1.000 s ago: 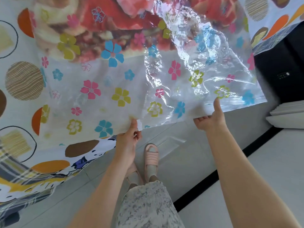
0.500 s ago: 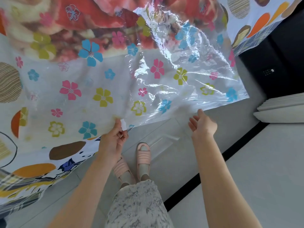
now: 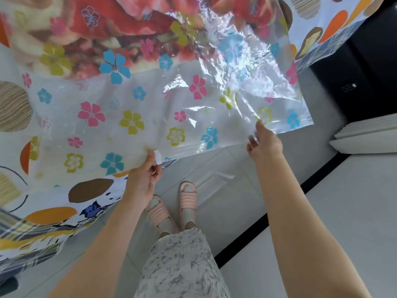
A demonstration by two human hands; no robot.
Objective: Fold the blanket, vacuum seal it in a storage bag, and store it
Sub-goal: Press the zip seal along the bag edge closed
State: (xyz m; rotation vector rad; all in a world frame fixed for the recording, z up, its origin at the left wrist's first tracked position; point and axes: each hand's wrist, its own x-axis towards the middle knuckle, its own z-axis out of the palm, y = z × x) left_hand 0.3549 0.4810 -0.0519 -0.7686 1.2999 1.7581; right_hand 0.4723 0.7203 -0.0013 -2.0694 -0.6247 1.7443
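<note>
A clear storage bag [image 3: 193,108] printed with coloured flowers lies on the bed, its open end hanging over the near edge. A red and cream blanket [image 3: 111,33] sits inside the bag's far part. My left hand [image 3: 142,179] pinches a small white slider clip [image 3: 158,157] on the bag's mouth edge. My right hand [image 3: 265,141] grips the same edge further right, thumb on top of the plastic.
The bed carries a white sheet [image 3: 47,203] with brown and orange ovals, draping down at the left. My feet in pink slippers [image 3: 171,206] stand on grey floor tiles. A dark cabinet [image 3: 361,67] stands at the right, white boards [image 3: 365,136] below it.
My right hand let go of the bag edge half a second ago, then took hold of it again further right. My left hand keeps pinching the clip.
</note>
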